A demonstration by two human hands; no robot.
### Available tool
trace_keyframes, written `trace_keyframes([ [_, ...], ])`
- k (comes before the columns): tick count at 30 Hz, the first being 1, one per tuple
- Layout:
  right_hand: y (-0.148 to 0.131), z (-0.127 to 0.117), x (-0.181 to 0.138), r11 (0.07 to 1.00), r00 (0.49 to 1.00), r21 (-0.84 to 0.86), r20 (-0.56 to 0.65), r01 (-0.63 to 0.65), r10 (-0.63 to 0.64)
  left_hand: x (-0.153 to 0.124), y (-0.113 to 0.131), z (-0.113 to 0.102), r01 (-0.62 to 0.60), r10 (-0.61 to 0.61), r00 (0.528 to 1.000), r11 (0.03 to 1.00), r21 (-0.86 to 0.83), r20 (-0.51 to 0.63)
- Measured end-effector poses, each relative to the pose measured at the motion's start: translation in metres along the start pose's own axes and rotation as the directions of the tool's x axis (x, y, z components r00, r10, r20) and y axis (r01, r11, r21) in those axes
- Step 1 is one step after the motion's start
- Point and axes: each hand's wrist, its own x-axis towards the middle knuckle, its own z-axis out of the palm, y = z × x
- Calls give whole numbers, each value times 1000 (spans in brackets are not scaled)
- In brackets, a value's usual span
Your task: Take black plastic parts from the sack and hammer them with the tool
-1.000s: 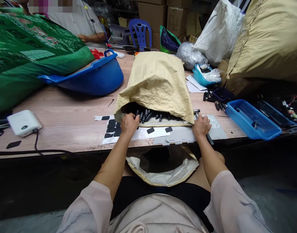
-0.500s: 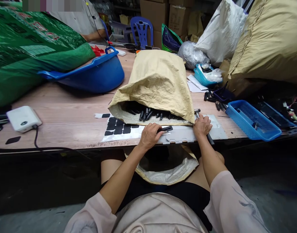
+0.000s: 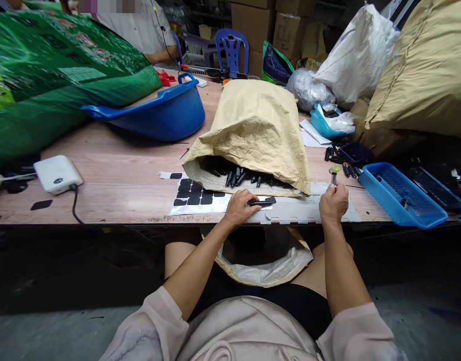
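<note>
**Black piece pinned flat, tool held upright**

The left hand (image 3: 240, 208) pinches a slim black piece (image 3: 262, 203) and holds it down on the grey card sheet (image 3: 301, 213) at the table's near edge, just in front of the open tan sack (image 3: 258, 125). The right hand (image 3: 333, 203) is closed around a small tool (image 3: 333, 173), held upright with its round head above the fingers.

The piece looks light and likely to slide, so it probably needs a firm, flat hold, with fingertips kept away from where the tool would land.

More black pieces (image 3: 241, 178) lie in the sack's mouth, and a sheet of black pads (image 3: 194, 193) lies just left of the hand. The wooden table (image 3: 121, 175) also holds a blue basin (image 3: 166, 113), a blue tray (image 3: 401, 193), a white box (image 3: 57, 174) and a green sack (image 3: 45, 75). Behind stand a blue chair (image 3: 232, 50) and cardboard boxes (image 3: 253, 20).
</note>
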Motion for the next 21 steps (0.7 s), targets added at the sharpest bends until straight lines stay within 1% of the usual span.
trace_keyframes([
  [1,-1,-5,-11,995,997,72,0,71,-71,0,1,0,7,-7,1000,1000,-7,0],
  [3,-5,-13,-41,954,971,212,62,212,-230,0,2,0,32,-32,999,999,-21,-1],
  [4,-8,-15,-58,921,945,278,101,273,-311,0,2,0,44,-44,999,999,-26,-2],
  [5,-12,-16,-75,877,909,353,139,326,-393,1,3,0,53,-53,999,998,-28,-4],
  [7,-19,-15,-105,781,827,491,191,386,-529,1,3,0,60,-60,998,998,-29,-5],
  [8,-22,-13,-116,748,795,526,203,404,-572,1,3,0,59,-60,998,998,-28,-4],
  [10,-27,-10,-133,717,755,549,218,430,-619,2,3,0,53,-53,999,998,-30,-2],
  [11,-29,-8,-138,714,746,541,218,444,-629,2,3,0,49,-49,999,998,-32,0],
  [15,-32,-1,-149,737,744,447,204,507,-636,2,4,1,48,-48,999,998,-29,-8],
  [17,-32,3,-151,750,729,395,238,531,-642,1,5,2,47,-47,999,999,-25,-16],
  [19,-32,5,-150,754,711,372,277,542,-647,1,5,2,44,-45,999,998,-33,-25],
  [21,-32,5,-146,753,720,383,260,534,-643,1,4,3,49,-51,998,998,-45,-29],
])
